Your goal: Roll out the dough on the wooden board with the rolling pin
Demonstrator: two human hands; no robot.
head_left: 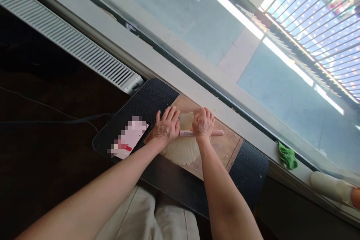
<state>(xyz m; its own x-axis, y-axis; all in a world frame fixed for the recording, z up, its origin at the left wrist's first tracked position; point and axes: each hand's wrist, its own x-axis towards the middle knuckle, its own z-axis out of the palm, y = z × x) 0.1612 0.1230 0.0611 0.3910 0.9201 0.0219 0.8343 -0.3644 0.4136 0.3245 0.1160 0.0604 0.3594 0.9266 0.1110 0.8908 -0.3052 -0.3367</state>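
Note:
A pale sheet of dough with an uneven edge lies on a wooden board. A wooden rolling pin with a printed label crosses the dough. Near the pin's left end, my left hand bears down on it from above, fingers reaching forward over it and the thumb at its side. My right hand is closed around the pin right of the label, knuckles up. Part of the dough is hidden by my hands and the pin.
The board rests on a small black table against a window sill. On the table's left lies a pink card or phone, partly blurred out. A radiator runs left; a green cloth and white bottle are on the sill.

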